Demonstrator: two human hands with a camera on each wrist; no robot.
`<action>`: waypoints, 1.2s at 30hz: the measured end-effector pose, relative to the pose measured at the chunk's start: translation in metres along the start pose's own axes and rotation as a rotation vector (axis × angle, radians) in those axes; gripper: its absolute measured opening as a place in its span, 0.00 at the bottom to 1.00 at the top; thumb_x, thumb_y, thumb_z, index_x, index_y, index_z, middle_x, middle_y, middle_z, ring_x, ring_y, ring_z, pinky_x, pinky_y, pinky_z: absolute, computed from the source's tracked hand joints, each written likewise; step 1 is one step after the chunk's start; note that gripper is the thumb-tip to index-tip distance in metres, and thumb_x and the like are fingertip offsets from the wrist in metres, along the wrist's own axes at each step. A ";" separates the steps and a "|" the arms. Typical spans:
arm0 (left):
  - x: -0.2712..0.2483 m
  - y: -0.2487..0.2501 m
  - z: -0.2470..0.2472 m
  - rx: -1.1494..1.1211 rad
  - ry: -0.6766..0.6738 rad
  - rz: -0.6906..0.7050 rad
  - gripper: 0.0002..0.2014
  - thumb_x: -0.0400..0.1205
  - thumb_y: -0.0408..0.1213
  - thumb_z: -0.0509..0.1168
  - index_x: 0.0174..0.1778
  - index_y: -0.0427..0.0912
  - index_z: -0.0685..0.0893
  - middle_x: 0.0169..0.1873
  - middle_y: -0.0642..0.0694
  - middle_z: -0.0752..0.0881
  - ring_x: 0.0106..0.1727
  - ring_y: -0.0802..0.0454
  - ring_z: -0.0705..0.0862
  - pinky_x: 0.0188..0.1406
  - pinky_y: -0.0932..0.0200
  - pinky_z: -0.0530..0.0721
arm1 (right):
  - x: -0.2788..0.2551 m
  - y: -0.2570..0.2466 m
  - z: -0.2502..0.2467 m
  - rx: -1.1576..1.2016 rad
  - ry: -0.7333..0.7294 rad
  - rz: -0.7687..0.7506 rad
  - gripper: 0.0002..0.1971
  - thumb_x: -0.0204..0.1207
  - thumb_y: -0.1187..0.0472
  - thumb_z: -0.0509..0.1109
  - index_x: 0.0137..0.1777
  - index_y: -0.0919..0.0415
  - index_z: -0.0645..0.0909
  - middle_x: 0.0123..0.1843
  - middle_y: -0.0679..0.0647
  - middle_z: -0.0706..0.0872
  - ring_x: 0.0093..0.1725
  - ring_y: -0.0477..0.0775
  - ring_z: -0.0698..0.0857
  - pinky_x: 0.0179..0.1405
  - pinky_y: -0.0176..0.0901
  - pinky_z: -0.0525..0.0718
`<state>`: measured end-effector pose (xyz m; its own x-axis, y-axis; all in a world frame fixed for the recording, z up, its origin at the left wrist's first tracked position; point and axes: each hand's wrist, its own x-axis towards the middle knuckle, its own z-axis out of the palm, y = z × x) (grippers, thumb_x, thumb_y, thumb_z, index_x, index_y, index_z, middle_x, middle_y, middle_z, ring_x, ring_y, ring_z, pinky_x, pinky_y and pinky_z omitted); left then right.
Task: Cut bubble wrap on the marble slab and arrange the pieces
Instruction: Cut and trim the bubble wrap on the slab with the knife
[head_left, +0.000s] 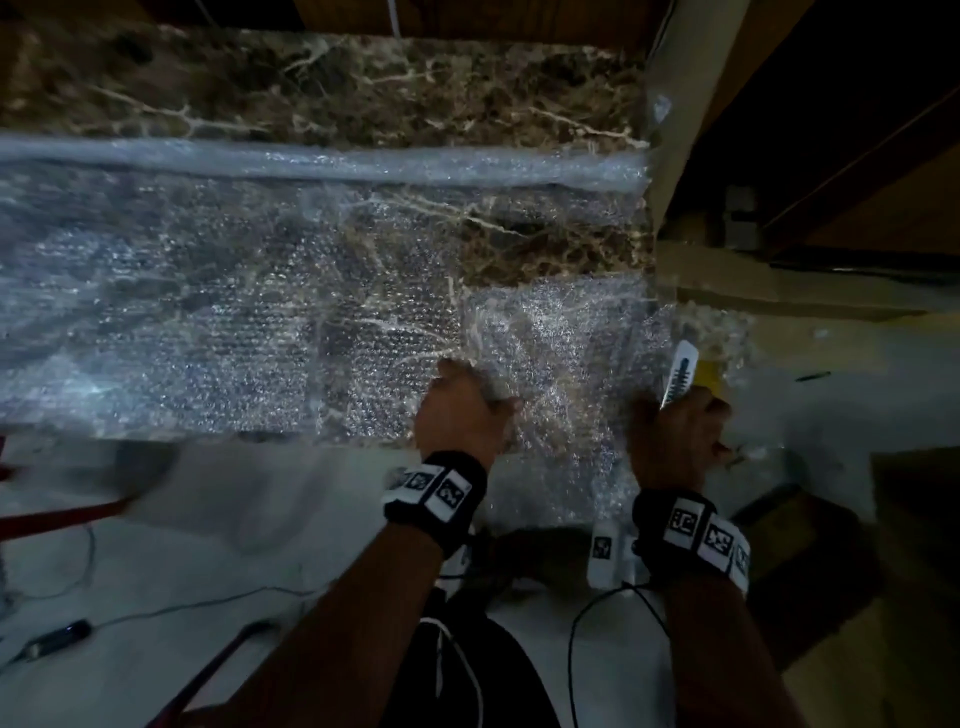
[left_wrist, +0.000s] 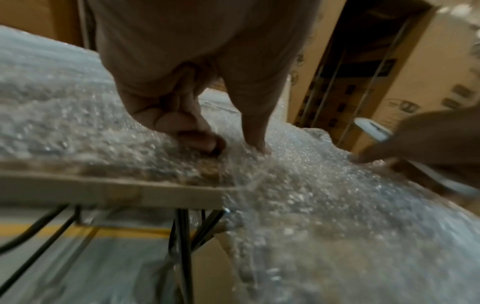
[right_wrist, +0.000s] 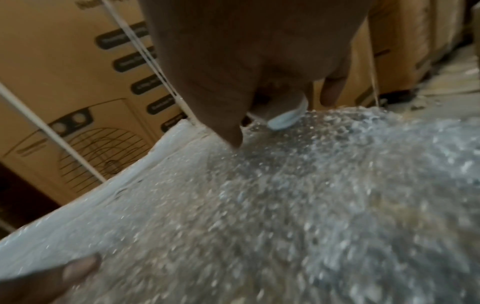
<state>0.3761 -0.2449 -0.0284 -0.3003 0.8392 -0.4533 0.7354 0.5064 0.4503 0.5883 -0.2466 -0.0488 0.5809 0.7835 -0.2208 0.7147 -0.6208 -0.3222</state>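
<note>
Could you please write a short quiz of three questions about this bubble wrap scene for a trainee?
1. True or false: the right hand holds a cutter.
2. What does the left hand grip? A) a cardboard box B) the bubble wrap C) a cable
3. Fill the gap: the cut piece hangs over the near edge of the ____.

Key
1. True; the white cutter sticks up out of that fist.
2. B; its fingers pinch the wrap near the slab's near edge.
3. marble slab; the piece droops below its edge between both wrists.
</note>
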 end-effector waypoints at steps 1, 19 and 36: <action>-0.001 0.002 0.001 -0.035 0.015 -0.026 0.35 0.73 0.60 0.79 0.63 0.39 0.74 0.51 0.43 0.89 0.53 0.41 0.89 0.42 0.56 0.78 | 0.002 0.003 -0.003 0.045 -0.077 0.029 0.30 0.83 0.47 0.69 0.72 0.72 0.68 0.67 0.71 0.76 0.67 0.75 0.78 0.66 0.71 0.73; -0.003 -0.025 0.011 -0.795 0.102 0.030 0.26 0.84 0.40 0.74 0.71 0.51 0.66 0.55 0.45 0.81 0.41 0.55 0.83 0.33 0.64 0.83 | -0.021 0.028 -0.022 0.158 -0.169 -0.084 0.31 0.80 0.53 0.76 0.70 0.77 0.70 0.64 0.75 0.79 0.60 0.75 0.82 0.48 0.54 0.76; 0.015 -0.057 -0.033 -0.368 -0.025 0.665 0.24 0.91 0.29 0.55 0.79 0.59 0.74 0.72 0.51 0.81 0.63 0.64 0.82 0.62 0.62 0.79 | -0.038 -0.014 -0.008 0.344 -0.233 0.115 0.38 0.67 0.46 0.86 0.67 0.72 0.76 0.56 0.64 0.86 0.50 0.64 0.87 0.48 0.55 0.88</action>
<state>0.3099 -0.2548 -0.0356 0.1523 0.9883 -0.0117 0.5051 -0.0676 0.8604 0.5593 -0.2684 -0.0280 0.5177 0.7200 -0.4622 0.4561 -0.6893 -0.5629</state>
